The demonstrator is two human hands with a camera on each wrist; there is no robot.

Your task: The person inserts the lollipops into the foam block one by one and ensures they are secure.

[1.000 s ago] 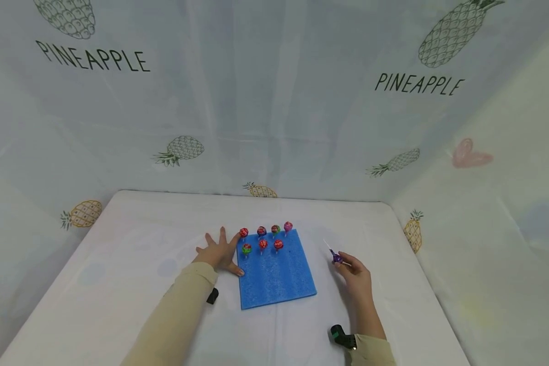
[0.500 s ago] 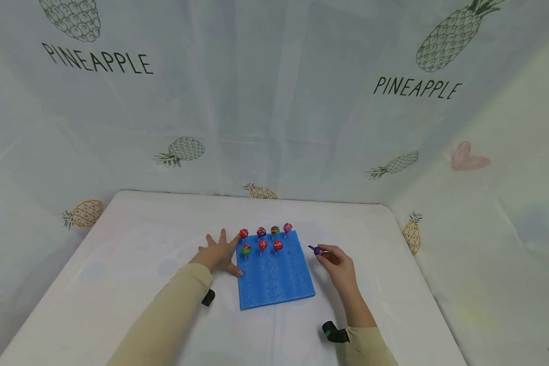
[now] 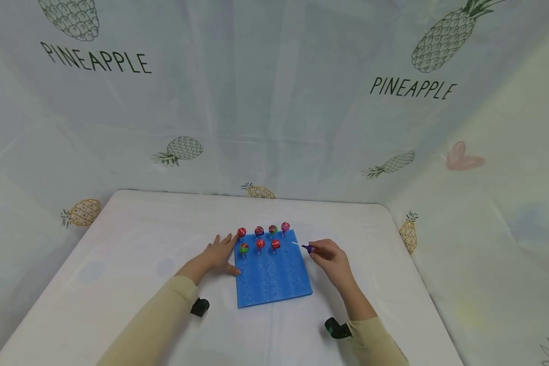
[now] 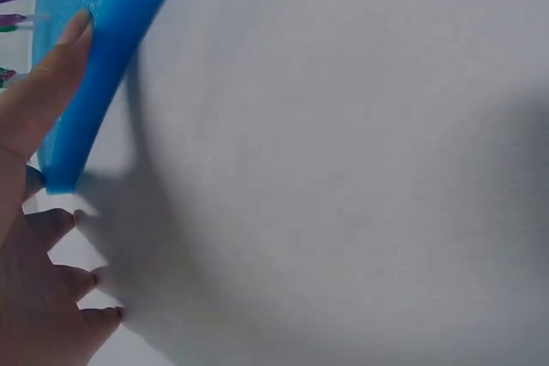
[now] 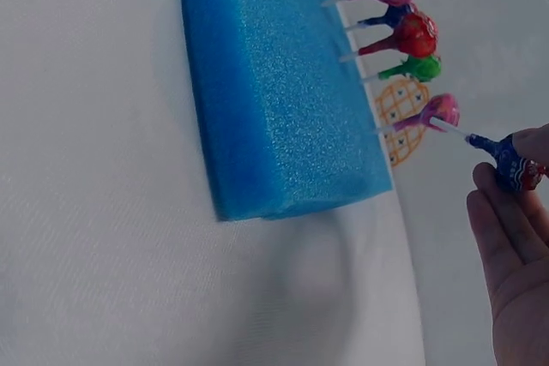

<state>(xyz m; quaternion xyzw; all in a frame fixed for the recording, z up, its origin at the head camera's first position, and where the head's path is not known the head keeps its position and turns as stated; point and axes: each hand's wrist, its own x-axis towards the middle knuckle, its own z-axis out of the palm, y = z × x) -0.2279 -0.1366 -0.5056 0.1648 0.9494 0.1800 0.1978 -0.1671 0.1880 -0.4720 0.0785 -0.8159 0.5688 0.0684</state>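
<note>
a purple lollipop [image 3: 309,248] sits pinched in the right hand [image 3: 331,259], just off the foam's [image 3: 272,274] right edge near the surface's middle. the left hand [image 3: 217,254] lies flat, fingers straight, touching the foam's left edge. seven lollipops [image 3: 260,239] stand along its far edge.

A foam block [image 3: 273,272] was laid near the middle of the worktop [image 3: 119,244]. Seven lollipops [image 3: 259,231] were stuck along its far part, in two rows. The left hand [image 3: 217,255] was set against its left edge; the right hand [image 3: 331,259] was held just right of its far right corner, a lollipop [image 3: 309,248] pinched in the fingers [image 3: 317,251].
</note>
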